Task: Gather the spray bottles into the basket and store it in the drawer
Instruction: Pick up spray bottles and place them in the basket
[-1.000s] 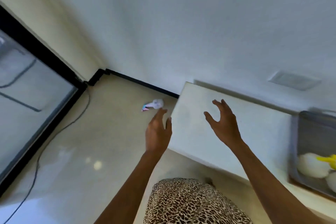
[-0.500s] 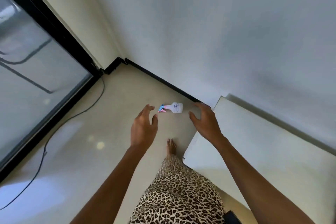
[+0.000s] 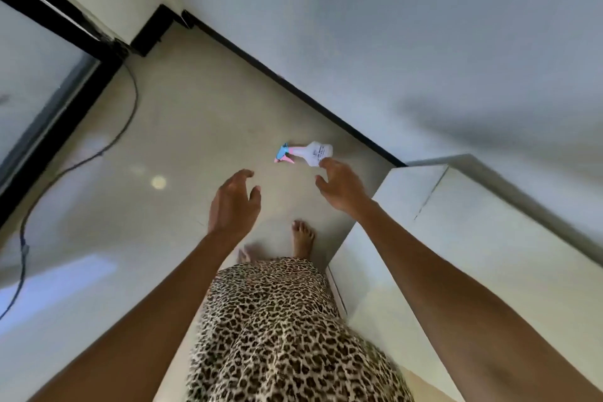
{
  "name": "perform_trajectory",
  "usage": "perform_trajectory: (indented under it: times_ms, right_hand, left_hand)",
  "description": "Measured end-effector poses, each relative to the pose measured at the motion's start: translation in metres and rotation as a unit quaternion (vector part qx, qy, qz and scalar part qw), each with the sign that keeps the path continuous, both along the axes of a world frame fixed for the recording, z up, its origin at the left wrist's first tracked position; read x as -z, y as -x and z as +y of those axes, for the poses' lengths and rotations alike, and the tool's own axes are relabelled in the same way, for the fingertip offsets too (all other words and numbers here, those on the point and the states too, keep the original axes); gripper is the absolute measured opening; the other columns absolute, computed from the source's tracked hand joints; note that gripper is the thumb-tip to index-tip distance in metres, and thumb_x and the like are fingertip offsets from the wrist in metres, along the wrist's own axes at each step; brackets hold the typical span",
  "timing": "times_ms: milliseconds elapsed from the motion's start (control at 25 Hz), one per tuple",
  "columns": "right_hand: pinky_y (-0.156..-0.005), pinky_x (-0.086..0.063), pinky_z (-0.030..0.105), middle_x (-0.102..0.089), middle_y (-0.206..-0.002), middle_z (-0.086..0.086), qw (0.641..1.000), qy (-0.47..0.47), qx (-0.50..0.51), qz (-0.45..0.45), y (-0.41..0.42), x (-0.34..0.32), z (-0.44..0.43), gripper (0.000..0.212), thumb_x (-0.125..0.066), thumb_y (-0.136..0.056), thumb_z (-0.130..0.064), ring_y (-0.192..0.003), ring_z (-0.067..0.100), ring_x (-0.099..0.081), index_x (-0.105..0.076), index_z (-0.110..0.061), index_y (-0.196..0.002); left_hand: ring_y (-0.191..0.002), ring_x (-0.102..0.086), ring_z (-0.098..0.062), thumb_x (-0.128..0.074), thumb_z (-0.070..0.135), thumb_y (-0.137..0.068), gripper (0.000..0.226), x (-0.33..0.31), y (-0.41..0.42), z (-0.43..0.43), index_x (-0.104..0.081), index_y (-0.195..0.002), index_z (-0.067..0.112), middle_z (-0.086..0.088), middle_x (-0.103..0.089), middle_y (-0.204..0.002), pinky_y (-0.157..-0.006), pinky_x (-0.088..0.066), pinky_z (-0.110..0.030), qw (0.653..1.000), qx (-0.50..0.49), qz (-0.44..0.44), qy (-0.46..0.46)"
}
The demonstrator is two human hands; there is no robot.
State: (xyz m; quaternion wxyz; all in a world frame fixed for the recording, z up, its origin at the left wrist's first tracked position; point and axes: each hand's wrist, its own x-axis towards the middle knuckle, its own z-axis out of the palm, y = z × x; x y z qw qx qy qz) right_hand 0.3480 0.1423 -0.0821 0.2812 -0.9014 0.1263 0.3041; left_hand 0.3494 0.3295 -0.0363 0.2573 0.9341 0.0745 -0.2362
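A white spray bottle (image 3: 315, 152) with a pink and blue trigger head lies on its side on the pale floor, close to the black skirting board. My right hand (image 3: 342, 186) is stretched toward it with fingers spread, its fingertips just overlapping the bottle's base in the view; whether they touch it I cannot tell. My left hand (image 3: 233, 202) hovers open to the left and nearer to me, apart from the bottle. Neither hand holds anything. No basket or drawer is in view.
A white cabinet (image 3: 456, 238) stands at the right against the wall. A black cable (image 3: 107, 147) trails over the floor at the left beside a black-framed glass door (image 3: 36, 81). My bare foot (image 3: 301, 237) and leopard-print skirt are below the hands.
The view has swung down and left off the cabinet top toward the floor. The bottle now lies closer, and both hands have reached out toward it, the right one nearly at its base.
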Motion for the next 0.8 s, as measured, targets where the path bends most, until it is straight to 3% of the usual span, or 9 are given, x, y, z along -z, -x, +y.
perform_trajectory:
  times_ms: [200,440,600,800]
  right_hand:
    - [-0.086,-0.044,0.039,-0.053,-0.125,0.017,0.989,0.066,-0.128,0.036,-0.039,0.162,0.025,0.037,-0.042,-0.092,-0.015,-0.113,0.032,-0.050,-0.040,-0.007,-0.128]
    - [-0.100,-0.035,0.039,-0.050,-0.126,0.021,0.958,0.161,-0.236,-0.024,-0.080,0.350,0.051,0.037,-0.047,-0.087,-0.003,-0.117,0.034,-0.047,-0.043,0.001,-0.124]
    - [-0.097,-0.038,0.041,-0.052,-0.123,0.021,0.940,0.206,-0.270,-0.022,-0.101,0.414,0.057,0.037,-0.051,-0.086,-0.004,-0.114,0.036,-0.050,-0.042,0.003,-0.121]
    - [-0.090,-0.043,0.039,-0.057,-0.118,0.019,0.960,0.174,-0.218,0.007,-0.108,0.435,0.063,0.041,-0.065,-0.084,-0.025,-0.111,0.035,-0.053,-0.052,0.000,-0.114]
  left_hand:
    - [-0.111,-0.056,-0.034,-0.051,0.021,-0.089,0.035,0.156,-0.030,0.014,-0.050,-0.124,0.015,-0.015,-0.060,-0.124,-0.088,-0.044,-0.038,0.998,0.019,0.053,-0.013]
    - [-0.110,-0.055,-0.035,-0.052,0.021,-0.089,0.037,0.338,-0.046,0.033,-0.048,-0.126,0.014,-0.017,-0.060,-0.122,-0.088,-0.044,-0.038,0.997,0.036,0.070,-0.006]
    - [-0.109,-0.054,-0.035,-0.051,0.021,-0.090,0.037,0.403,-0.053,0.042,-0.047,-0.126,0.014,-0.018,-0.060,-0.120,-0.085,-0.042,-0.037,0.998,0.024,0.066,-0.003]
    - [-0.094,-0.057,-0.032,-0.050,0.021,-0.091,0.036,0.423,-0.051,0.049,-0.048,-0.126,0.014,-0.018,-0.062,-0.115,-0.074,-0.037,-0.031,0.998,0.015,0.060,0.017]
